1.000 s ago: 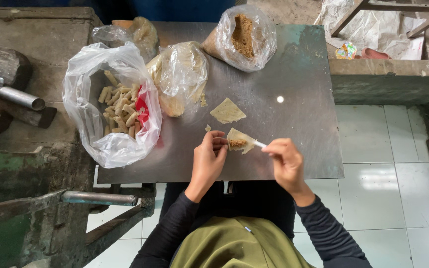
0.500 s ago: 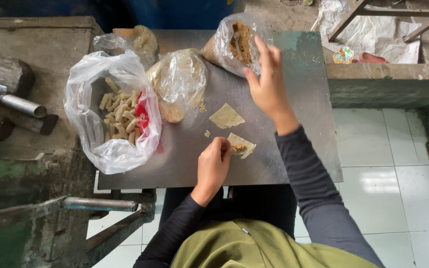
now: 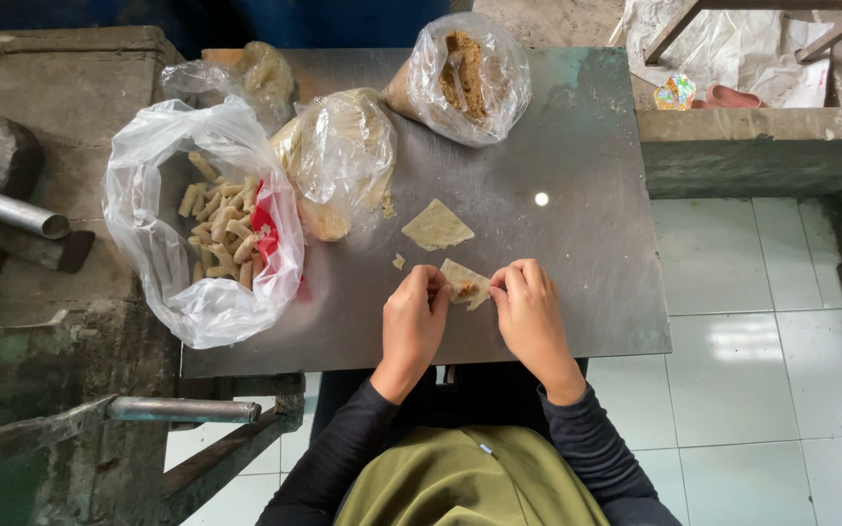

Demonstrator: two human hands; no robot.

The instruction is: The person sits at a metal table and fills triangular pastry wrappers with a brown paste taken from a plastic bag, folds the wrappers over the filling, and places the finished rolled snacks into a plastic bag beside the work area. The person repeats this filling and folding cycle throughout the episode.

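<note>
A thin pale wrapper sheet (image 3: 464, 282) with a dab of brown filling lies on the grey metal table (image 3: 587, 224). My left hand (image 3: 413, 321) pinches its left edge and my right hand (image 3: 528, 314) pinches its right edge. A second flat wrapper (image 3: 435, 226) lies just beyond, with a small scrap (image 3: 398, 261) beside it. The bag of brown filling (image 3: 468, 76), a spoon standing in it, sits at the table's far side.
A big clear bag of finished rolls (image 3: 214, 234) lies at the table's left. A bag of stacked wrappers (image 3: 335, 161) and another bag (image 3: 246, 73) sit behind it. A metal pipe (image 3: 12, 212) lies on the left bench. White tiled floor at right.
My right hand has come back from the filling bag at the far side to the wrapper. Both hands now hold the wrapper's edges; the spoon is left in the bag.
</note>
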